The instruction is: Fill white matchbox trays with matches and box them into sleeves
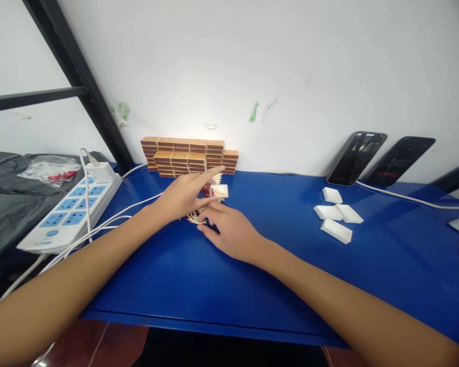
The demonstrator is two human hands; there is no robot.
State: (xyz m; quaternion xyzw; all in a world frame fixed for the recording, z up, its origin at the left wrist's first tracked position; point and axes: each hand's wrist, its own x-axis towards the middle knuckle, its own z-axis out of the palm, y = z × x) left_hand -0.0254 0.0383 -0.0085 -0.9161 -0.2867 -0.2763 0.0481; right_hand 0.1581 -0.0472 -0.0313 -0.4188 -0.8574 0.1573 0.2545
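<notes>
Both hands meet over a small heap of loose matches with red heads on the blue table. My left hand lies above the heap with its fingers stretched out, the forefinger pointing right. My right hand rests on the table with curled fingertips touching the matches; what they pinch is hidden. An open white matchbox tray sits just behind the hands. A stack of brown matchboxes stands against the wall.
Three white box trays lie to the right. Two dark phones lean on the wall with a white cable. A white-and-blue power strip with cables lies at left, beside a grey cloth and a plastic bag.
</notes>
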